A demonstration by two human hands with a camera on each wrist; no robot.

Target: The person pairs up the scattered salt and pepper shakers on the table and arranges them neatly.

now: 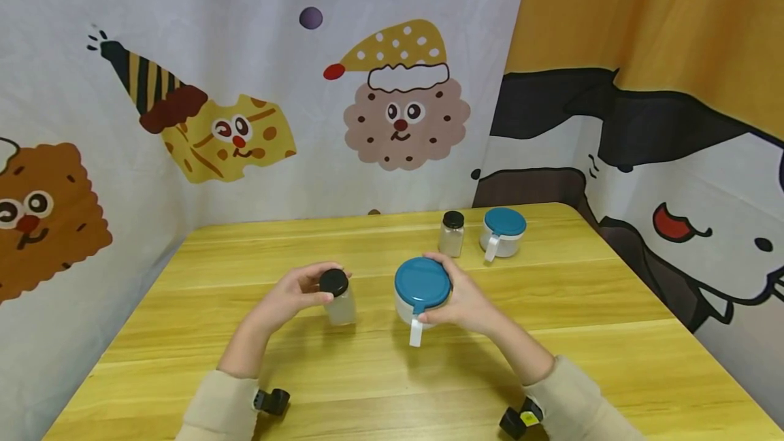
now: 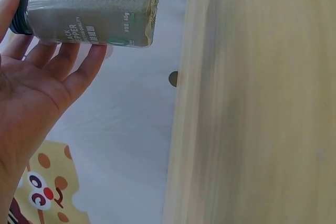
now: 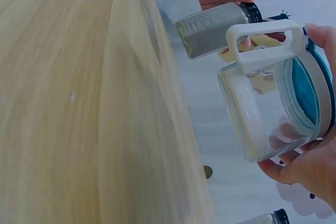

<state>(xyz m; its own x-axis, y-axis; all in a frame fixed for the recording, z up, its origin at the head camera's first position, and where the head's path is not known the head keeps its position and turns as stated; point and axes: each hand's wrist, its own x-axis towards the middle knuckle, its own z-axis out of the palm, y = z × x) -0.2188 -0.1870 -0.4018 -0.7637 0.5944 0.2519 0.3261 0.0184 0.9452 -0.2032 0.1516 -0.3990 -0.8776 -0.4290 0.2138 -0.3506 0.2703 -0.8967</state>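
Note:
My left hand (image 1: pixel 300 295) grips a small clear jar of black pepper (image 1: pixel 341 306) near its black lid. Grey powder and a printed label show on the pepper jar (image 2: pixel 100 9) in the left wrist view. To the right, my right hand (image 1: pixel 462 298) grasps a glass seasoning pot (image 1: pixel 422 282) by the sides of its blue lid. A white handle (image 3: pixel 265 56) sticks out from that pot, and white contents lie in its bottom. Both containers appear held just above the wooden table (image 1: pixel 294 386), apart from each other.
Farther back on the table stand another black-lidded jar (image 1: pixel 452 237) and a second blue-lidded pot (image 1: pixel 502 233) with a white handle. A printed cartoon curtain (image 1: pixel 245 19) hangs behind the table's far edge.

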